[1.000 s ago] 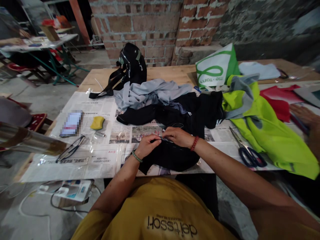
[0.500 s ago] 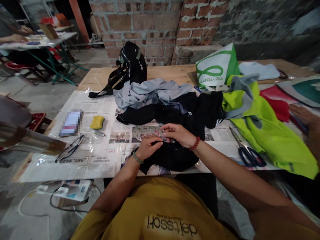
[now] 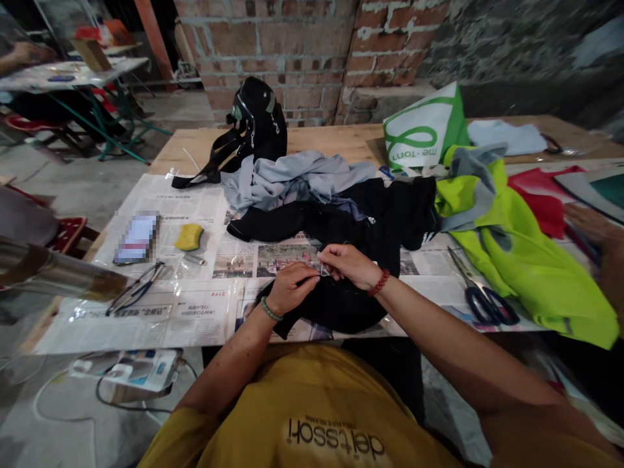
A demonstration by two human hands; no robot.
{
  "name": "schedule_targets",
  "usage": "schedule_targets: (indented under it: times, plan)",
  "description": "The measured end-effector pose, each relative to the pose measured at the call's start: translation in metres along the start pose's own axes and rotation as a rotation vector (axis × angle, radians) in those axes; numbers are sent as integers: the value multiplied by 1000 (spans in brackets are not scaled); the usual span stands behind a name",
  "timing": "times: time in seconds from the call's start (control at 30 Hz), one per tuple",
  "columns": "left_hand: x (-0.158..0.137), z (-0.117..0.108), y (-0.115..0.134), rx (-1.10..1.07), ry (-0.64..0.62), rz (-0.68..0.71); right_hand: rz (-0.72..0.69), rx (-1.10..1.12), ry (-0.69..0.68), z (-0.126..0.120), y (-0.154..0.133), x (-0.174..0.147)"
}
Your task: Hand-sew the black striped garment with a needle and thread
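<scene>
My left hand (image 3: 291, 289) and my right hand (image 3: 348, 263) meet above a black garment (image 3: 341, 305) at the table's front. The right thumb and forefinger pinch a thin pale needle-like sliver (image 3: 321, 265), which stands nearly upright. My left hand's fingers are pinched together just beside it; whatever they hold is too small to name. Behind the hands, the black cloth continues toward a sleeve or leg with white stripes. A crumpled grey garment (image 3: 302, 179) lies against its far side.
Scissors (image 3: 478, 292) and a neon yellow garment (image 3: 526, 253) lie right, near another person's hand (image 3: 589, 224) and an iron (image 3: 599, 185). Left are a phone (image 3: 138, 237), a yellow sponge (image 3: 189, 236), glasses (image 3: 139, 289) and a metal cylinder (image 3: 58, 270). A black bag (image 3: 260, 123) stands behind.
My right fingers have shifted slightly, and the thin pale sliver now shows upright between the two hands. The garments stay where they were.
</scene>
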State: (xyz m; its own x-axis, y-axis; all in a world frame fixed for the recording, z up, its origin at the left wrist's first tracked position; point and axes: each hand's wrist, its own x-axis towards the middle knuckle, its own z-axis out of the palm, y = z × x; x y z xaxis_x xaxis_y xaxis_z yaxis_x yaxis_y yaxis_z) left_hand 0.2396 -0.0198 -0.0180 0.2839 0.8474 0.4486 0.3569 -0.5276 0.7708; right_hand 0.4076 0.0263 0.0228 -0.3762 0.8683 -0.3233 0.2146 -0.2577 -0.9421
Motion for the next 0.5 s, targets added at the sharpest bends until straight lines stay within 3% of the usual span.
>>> schedule_targets:
  times: [0.23, 0.5]
  plan:
    - [-1, 2, -3, 47, 45, 108, -6, -86, 66, 7, 1, 1]
    - [-1, 5, -2, 135, 131, 177, -223, -290, 164, 13, 2, -1]
